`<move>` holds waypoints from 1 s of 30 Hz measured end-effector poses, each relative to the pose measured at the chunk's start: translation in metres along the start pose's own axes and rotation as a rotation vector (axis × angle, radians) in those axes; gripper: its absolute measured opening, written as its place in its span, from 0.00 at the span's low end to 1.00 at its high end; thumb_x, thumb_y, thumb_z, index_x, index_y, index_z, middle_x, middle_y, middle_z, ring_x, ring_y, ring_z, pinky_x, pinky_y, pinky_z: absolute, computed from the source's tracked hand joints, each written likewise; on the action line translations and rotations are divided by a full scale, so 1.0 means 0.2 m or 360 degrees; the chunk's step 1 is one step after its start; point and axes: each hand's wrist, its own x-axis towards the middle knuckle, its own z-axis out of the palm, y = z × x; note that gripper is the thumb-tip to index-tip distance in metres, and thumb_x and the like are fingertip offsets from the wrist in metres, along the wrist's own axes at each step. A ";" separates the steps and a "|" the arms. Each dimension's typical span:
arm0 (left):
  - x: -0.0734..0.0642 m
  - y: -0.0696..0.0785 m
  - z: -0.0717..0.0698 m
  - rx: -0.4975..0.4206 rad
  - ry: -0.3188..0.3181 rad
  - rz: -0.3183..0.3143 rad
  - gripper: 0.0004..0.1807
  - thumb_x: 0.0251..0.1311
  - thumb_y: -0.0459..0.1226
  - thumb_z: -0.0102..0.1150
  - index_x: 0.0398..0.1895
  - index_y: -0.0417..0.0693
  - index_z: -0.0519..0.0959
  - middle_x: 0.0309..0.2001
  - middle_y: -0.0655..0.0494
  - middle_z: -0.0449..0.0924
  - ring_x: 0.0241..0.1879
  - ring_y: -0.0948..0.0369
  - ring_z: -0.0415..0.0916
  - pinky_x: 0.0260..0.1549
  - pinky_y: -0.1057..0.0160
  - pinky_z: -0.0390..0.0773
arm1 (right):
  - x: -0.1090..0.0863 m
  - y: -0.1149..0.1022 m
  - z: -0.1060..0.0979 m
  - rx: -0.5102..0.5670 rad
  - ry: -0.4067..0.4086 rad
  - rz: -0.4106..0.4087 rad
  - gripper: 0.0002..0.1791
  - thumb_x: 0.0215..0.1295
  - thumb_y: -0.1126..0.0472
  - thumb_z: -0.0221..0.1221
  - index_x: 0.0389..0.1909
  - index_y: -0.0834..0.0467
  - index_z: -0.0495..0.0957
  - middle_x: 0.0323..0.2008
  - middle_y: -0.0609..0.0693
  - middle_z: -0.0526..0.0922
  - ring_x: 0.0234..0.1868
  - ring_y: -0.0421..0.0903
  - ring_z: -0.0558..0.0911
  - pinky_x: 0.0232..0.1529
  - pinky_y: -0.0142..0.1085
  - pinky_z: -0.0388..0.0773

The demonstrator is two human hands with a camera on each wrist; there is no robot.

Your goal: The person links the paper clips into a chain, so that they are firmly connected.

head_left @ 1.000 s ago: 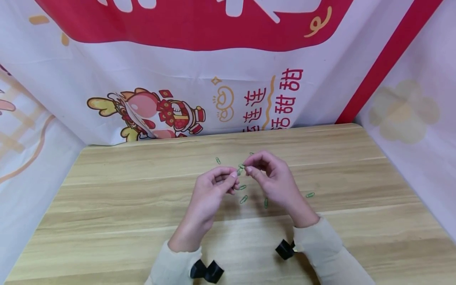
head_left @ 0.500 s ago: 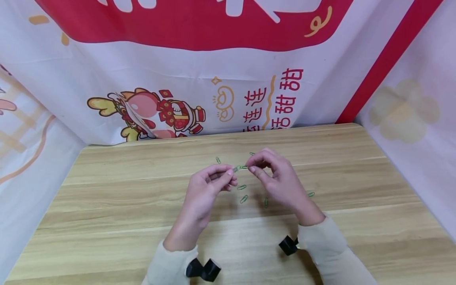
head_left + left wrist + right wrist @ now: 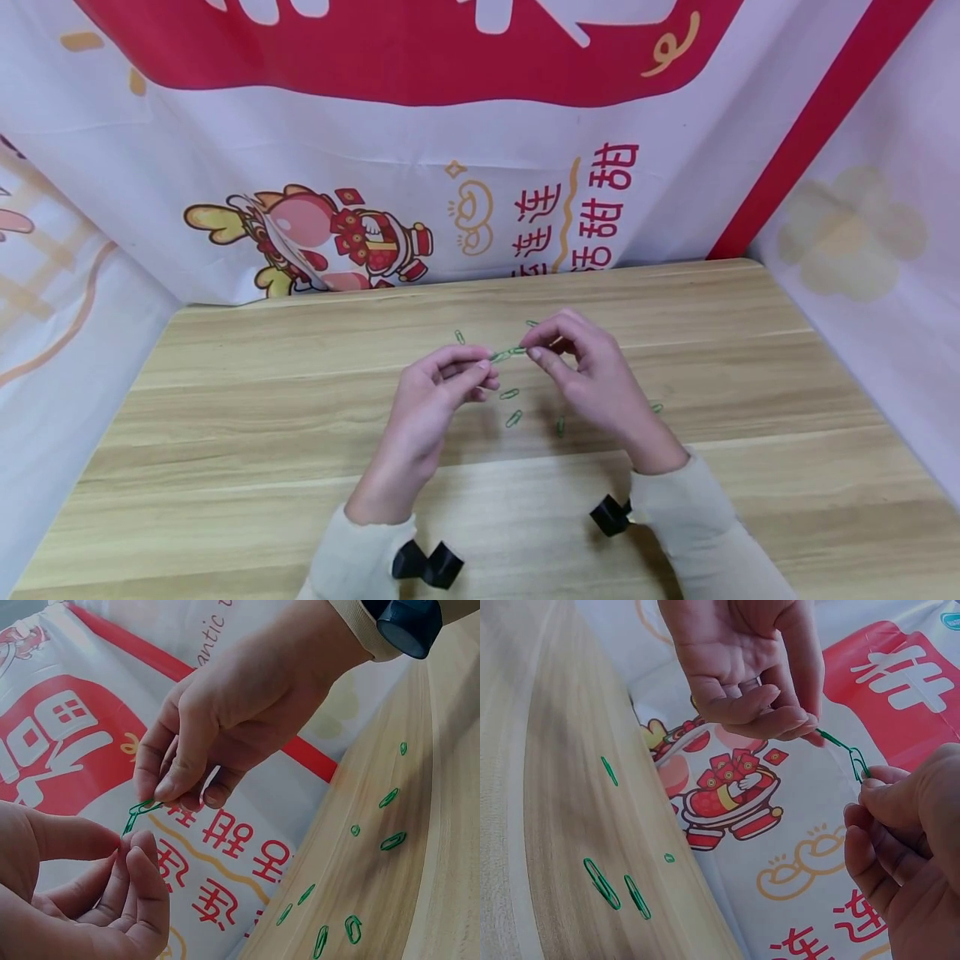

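Two green paper clips, linked end to end, stretch between the hands above the table. The left hand (image 3: pixel 427 404) pinches one paper clip (image 3: pixel 831 739) between thumb and fingertips. At the other end, the right hand (image 3: pixel 592 383) pinches the second paper clip (image 3: pixel 858 763), whose outer end its fingertips hide. From the left wrist, the join between the clips shows close to the right fingertips, with the left-hand clip (image 3: pixel 130 822) hanging down to the left fingers. Below the hands, loose green paper clips (image 3: pixel 513 418) lie on the wood-grain table (image 3: pixel 300 467).
Several more loose clips are scattered about, one paper clip (image 3: pixel 460 337) behind the left hand and another (image 3: pixel 657 408) partly behind the right forearm. A printed cloth backdrop (image 3: pixel 450 133) rises at the table's back edge. Black wrist cameras (image 3: pixel 442 567) sit on both sleeves.
The hands have drawn slightly apart, the left going left and the right moving right. The linked clips, bunched near the fingertips a second ago, now lie in a nearly straight line.
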 end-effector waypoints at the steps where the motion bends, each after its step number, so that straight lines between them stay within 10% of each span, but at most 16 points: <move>1: 0.00 0.00 0.00 0.0003 -0.0002 -0.0003 0.11 0.74 0.30 0.62 0.55 0.39 0.85 0.42 0.51 0.90 0.43 0.58 0.88 0.49 0.58 0.86 | 0.00 0.00 0.00 0.0000 -0.0002 0.0004 0.08 0.74 0.72 0.63 0.46 0.56 0.85 0.44 0.47 0.86 0.46 0.42 0.83 0.48 0.32 0.82; 12: 0.01 -0.03 0.00 0.0122 0.0017 -0.0008 0.10 0.71 0.33 0.67 0.53 0.45 0.86 0.46 0.52 0.88 0.44 0.57 0.86 0.49 0.57 0.85 | 0.00 0.00 0.00 -0.0023 -0.0045 0.0002 0.09 0.73 0.71 0.64 0.45 0.55 0.86 0.43 0.46 0.86 0.44 0.42 0.83 0.47 0.32 0.83; 25: 0.00 -0.06 0.03 0.0476 0.0086 0.0238 0.09 0.62 0.33 0.76 0.45 0.49 0.91 0.44 0.53 0.88 0.44 0.57 0.81 0.43 0.62 0.81 | -0.01 -0.02 0.03 -0.0018 -0.0097 0.0048 0.09 0.74 0.70 0.64 0.45 0.53 0.86 0.43 0.45 0.86 0.44 0.42 0.84 0.48 0.35 0.84; 30: 0.01 -0.07 0.02 0.0407 0.0086 0.0162 0.08 0.63 0.34 0.76 0.45 0.49 0.91 0.45 0.55 0.89 0.44 0.58 0.82 0.45 0.60 0.82 | -0.01 -0.03 0.03 -0.0016 -0.0089 0.0071 0.08 0.75 0.69 0.63 0.45 0.53 0.86 0.44 0.45 0.86 0.43 0.43 0.83 0.47 0.35 0.84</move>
